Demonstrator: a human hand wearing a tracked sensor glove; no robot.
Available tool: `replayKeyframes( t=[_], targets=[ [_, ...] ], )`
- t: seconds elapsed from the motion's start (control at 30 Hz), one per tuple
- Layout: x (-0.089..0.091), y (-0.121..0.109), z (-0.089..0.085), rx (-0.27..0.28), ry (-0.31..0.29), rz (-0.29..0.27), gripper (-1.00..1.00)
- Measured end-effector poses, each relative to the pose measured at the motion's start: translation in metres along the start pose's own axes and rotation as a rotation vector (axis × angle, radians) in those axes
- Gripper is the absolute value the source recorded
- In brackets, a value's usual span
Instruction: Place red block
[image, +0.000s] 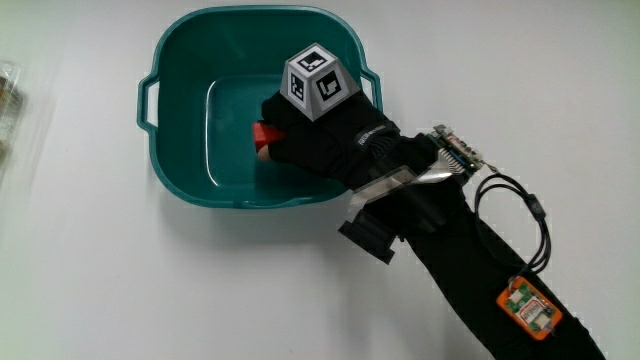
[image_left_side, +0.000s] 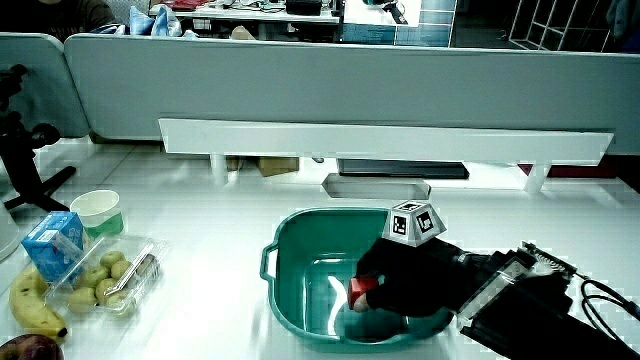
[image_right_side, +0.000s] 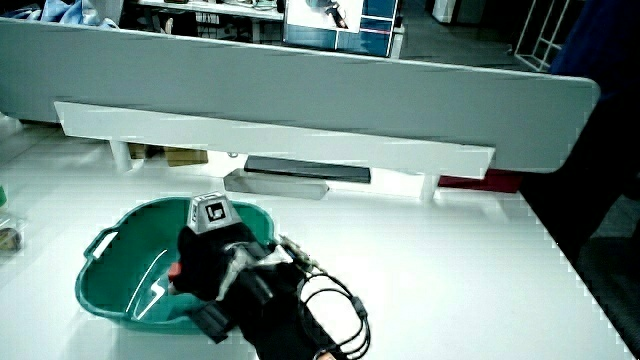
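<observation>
A wide white counter (image: 150, 290) carries a deep teal plastic tub with two side handles (image: 185, 60), also seen in both side views (image_left_side: 300, 240) (image_right_side: 110, 290). The hand in a black glove with a small patterned cube on its back (image: 320, 135) reaches down inside the tub, its forearm crossing the tub's rim. The fingers (image_left_side: 375, 290) are curled around a small red block (image: 265, 135), which sits low in the tub, close to its floor. Nearer one counter edge, in a side view, lie a clear plastic tray of kiwis (image_left_side: 110, 280), a blue carton (image_left_side: 50, 245), a paper cup (image_left_side: 98, 212) and a banana (image_left_side: 35, 305).
</observation>
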Motion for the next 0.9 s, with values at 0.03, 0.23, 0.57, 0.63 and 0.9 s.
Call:
replayKeyframes(
  t=[0.03,0.23,0.57,0.63,0.9],
  targets=[
    [0.000,0.003,-0.003,-0.033,0.014,0.007,0.00],
    [-0.002,0.011,-0.012,-0.065,-0.007,-0.015,0.00],
    [-0.003,0.020,-0.022,-0.103,-0.026,-0.046,0.00],
    [-0.003,0.020,-0.023,-0.107,-0.015,-0.041,0.00],
    [-0.002,0.022,-0.028,-0.117,-0.008,-0.054,-0.14]
  ],
)
